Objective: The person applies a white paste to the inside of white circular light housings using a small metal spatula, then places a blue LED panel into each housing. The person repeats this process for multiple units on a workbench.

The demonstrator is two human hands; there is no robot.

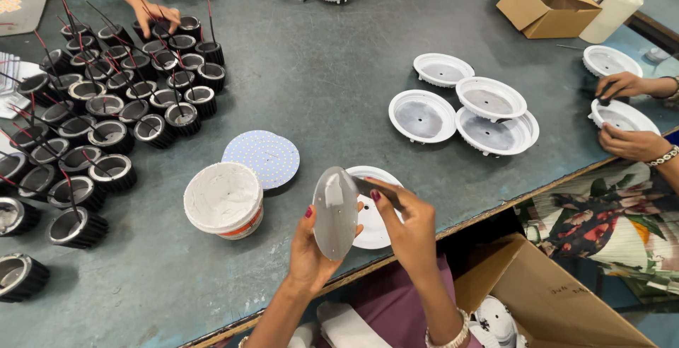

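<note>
Head view: frosted round disc [335, 213] held on edge above the tabletop's near edge, over a white lamp housing [373, 213]. Looks thin, light, stiff, smooth; rim grip best, faces likely smudge. Left hand [309, 252] curled, closed on lower rim. Right hand [408, 229] pinches a thin dark tool [369, 188] against the disc.

The left hand [309, 249] holds a frosted round disc [335, 212] on edge, and the right hand [407, 228] pinches a thin dark tool [373, 188] against it. Beneath lies a white round housing [375, 231] on the grey worktop [311, 79]. A white tub of paste [223, 199] stands just left, beside a dotted round board [263, 155].
</note>
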